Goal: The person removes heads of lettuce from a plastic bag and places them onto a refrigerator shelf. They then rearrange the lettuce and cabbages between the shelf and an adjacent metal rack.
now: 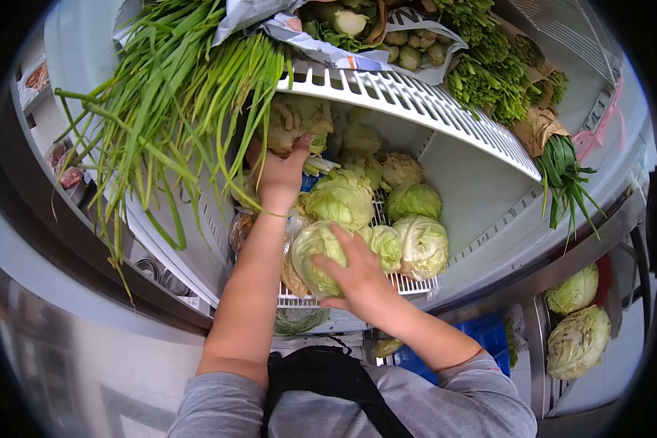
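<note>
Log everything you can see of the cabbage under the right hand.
The cabbage is round, pale green and whole-looking, with smooth, slightly glossy outer leaves wrapped close and lighter veins showing. It lies toward the front of the lower rack, in front of a larger cabbage. The right hand has its spread fingers over the near right side, hiding part of it. Its underside is out of sight, and whether it touches its neighbours is unclear.
</note>
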### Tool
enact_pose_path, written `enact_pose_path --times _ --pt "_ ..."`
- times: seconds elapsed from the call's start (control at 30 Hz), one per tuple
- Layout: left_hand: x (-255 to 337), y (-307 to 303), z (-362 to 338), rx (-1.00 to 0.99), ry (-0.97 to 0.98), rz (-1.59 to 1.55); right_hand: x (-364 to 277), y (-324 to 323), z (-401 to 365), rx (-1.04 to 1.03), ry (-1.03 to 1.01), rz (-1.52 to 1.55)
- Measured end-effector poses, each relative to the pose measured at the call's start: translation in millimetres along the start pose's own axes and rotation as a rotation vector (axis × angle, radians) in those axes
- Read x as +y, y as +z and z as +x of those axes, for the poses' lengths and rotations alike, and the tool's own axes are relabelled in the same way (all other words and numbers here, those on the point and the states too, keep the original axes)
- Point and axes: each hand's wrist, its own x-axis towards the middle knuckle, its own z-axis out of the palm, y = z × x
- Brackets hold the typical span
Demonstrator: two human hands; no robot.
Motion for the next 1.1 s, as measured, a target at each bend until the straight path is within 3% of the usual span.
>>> enact_pose_path --times 0.07,0.13,0.2,0.27,0.33,0.4,0.57,0.63,0.67,0.73,0.87,0.93,1.0,1.07,1.1 --pt "-1.4 -0.8 -1.6 0.002 -0.045 0.003 -6.3 8.8 -3.1 -0.115 0.018 -0.242" --pt "-7.0 1.0 1.3 0.035 0.016 0.037 -6.0 8.8 -4.3 -0.124 -0.004 -0.247" --pt "-8.4 1.5 1.1 0.032 0.035 0.036 -7.0 2.4 -8.4 -0.118 -0.195 -0.292" --pt "-3.7 -0.3 0.4 0.031 0.056 0.038 9.8 6.6 -24.5 -0.039 -0.257 -0.218" --pt "0.9 -1.5 -1.0 0.0 -0.047 0.001 25.6 10.1 -30.5 0.034 -0.322 -0.14" --pt "1.6 -2.9 -0.7 -0.028 -0.104 -0.029 33.0 11.8 -29.2 0.139 -0.189 -0.04" --pt "2.8 -1.4 -1.5 -0.04 -0.168 0.031 6.8 -6.8 -8.3 0.01 -0.059 -0.047" --pt "-1.5 0.2 -2.3 -0.027 -0.15 0.026 1.7 -14.8 8.6 0.144 0.111 0.204" --pt "-3.8 0.3 -2.0 -0.025 -0.117 0.003 2.2 -9.8 10.0 0.141 0.115 0.204" --pt "-4.8 0.7 -1.8 -0.027 -0.076 -0.02 5.0 2.4 14.0 -0.052 0.094 -0.128" --pt "-3.4 -0.2 -2.2 -0.022 -0.083 0.017 7.0 6.8 5.9 -0.029 -0.056 -0.175" --pt "-2.5 -0.5 -1.8 -0.021 -0.095 0.02 18.5 -2.7 1.8 -0.023 -0.031 -0.143" --pt "0.7 -0.6 -3.1 -0.023 -0.138 0.007 36.5 -18.5 6.1 0.286 0.05 0.382" --pt "6.0 -0.6 -4.9 -0.033 -0.212 0.003 40.6 -47.1 37.2 0.565 0.163 0.561" --pt "5.0 -0.8 -5.3 -0.035 -0.196 -0.003 46.7 -64.0 54.3 0.608 0.27 0.515"
